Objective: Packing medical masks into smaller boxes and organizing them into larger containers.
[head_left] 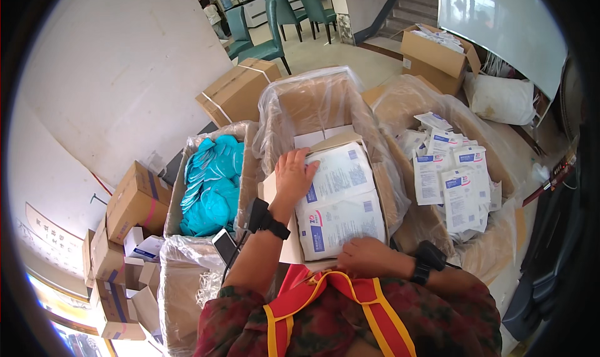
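A small cardboard box [286, 239] is in front of my body, over the near end of a large plastic-lined carton [328, 97]. Flat white packets [340, 222] with purple and pink print fill the box in two rows. My left hand [295, 174] lies across its left edge, fingers stretched out with the tips on the far row of packets. At the near right corner my right hand [367, 257] has its fingers curled over the rim, against the near packets. The undersides of both hands are hidden. A strapped device is on each wrist.
Left stands a lined carton of turquoise folded masks [215, 188], with a phone [224, 246] near its corner. On the right, another lined carton holds loose white packets [459, 182]. Stacked cartons [139, 201] line the left wall; green chairs [269, 44] stand farther back.
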Available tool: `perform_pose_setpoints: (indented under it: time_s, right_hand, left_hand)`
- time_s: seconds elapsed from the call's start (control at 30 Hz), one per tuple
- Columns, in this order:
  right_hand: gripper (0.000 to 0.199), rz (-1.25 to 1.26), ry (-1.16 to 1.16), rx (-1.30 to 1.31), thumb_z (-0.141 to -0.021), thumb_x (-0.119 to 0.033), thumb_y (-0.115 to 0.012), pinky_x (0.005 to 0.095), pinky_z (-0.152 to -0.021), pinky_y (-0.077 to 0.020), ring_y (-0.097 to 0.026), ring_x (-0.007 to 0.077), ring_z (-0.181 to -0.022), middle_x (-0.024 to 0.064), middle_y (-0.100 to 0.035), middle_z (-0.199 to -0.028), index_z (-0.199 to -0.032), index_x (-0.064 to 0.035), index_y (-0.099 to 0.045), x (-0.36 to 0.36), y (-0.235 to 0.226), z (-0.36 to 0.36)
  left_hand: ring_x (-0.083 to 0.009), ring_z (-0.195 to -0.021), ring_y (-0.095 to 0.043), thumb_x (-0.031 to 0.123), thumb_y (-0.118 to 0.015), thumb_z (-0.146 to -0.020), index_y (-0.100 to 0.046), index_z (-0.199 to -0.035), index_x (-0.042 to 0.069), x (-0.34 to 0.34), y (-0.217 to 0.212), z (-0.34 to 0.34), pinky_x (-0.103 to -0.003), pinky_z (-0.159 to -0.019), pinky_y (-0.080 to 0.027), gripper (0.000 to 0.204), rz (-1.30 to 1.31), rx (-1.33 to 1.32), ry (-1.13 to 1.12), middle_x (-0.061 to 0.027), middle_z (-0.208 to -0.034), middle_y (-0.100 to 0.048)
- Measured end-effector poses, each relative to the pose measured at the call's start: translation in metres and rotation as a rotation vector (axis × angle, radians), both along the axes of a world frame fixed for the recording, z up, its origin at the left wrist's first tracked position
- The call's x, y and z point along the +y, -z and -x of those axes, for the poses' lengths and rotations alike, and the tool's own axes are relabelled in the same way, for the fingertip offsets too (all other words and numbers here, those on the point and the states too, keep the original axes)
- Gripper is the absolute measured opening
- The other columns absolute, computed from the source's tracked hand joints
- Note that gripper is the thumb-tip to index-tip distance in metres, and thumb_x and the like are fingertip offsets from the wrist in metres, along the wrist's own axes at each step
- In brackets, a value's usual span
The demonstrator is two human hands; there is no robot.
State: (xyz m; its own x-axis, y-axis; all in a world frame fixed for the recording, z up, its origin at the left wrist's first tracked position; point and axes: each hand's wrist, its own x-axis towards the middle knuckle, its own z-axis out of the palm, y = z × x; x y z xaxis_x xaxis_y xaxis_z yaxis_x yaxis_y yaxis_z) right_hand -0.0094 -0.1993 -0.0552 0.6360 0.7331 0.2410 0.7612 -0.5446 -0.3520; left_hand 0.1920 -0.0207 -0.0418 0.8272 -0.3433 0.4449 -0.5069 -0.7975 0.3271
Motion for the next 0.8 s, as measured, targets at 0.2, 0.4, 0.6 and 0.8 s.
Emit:
perform_pose_setpoints:
  time_s: [0.2,0.4,0.6,0.8]
  right_hand:
    - [0.016,0.067,0.128,-0.132,-0.073,-0.022,-0.067,0.0360,-0.065,-0.0487,-0.059,0.0250,-0.074,0.0045,-0.053,-0.075,-0.079,-0.0111,-0.057,-0.035,-0.004,0.013]
    - [0.012,0.008,0.131,-0.018,-0.074,-0.014,-0.062,0.0378,-0.065,-0.0486,-0.060,0.0265,-0.077,0.0082,-0.055,-0.078,-0.081,-0.0081,-0.056,-0.028,-0.007,0.009]
    - [0.017,-0.033,0.096,0.023,-0.070,-0.020,-0.070,0.0383,-0.064,-0.0491,-0.060,0.0263,-0.076,0.0071,-0.057,-0.077,-0.078,-0.0101,-0.058,-0.024,-0.009,0.009]
    - [0.023,-0.141,0.239,0.169,-0.079,-0.024,-0.069,0.0401,-0.064,-0.0476,-0.059,0.0301,-0.076,0.0082,-0.055,-0.075,-0.073,-0.0077,-0.055,-0.039,-0.023,0.002]
  left_hand:
    - [-0.0329,-0.119,-0.046,0.034,-0.061,-0.088,-0.056,-0.123,0.010,-0.001,-0.003,0.005,-0.046,-0.102,-0.034,0.043,0.006,-0.002,-0.009,-0.0105,-0.123,-0.057]
    - [-0.0333,-0.117,-0.047,0.033,-0.063,-0.087,-0.057,-0.122,0.010,-0.003,0.002,0.005,-0.046,-0.102,-0.034,0.043,0.002,-0.021,0.018,-0.0112,-0.122,-0.057]
    - [-0.0371,-0.116,-0.049,0.024,-0.069,-0.082,-0.055,-0.123,0.005,0.009,0.012,-0.014,-0.044,-0.102,-0.036,0.048,0.182,-0.065,0.225,-0.0168,-0.123,-0.057]
    - [-0.0351,-0.124,-0.047,0.012,-0.072,-0.078,-0.049,-0.130,0.003,0.016,-0.013,0.014,-0.040,-0.107,-0.035,0.057,0.444,-0.033,0.188,-0.0182,-0.131,-0.052]
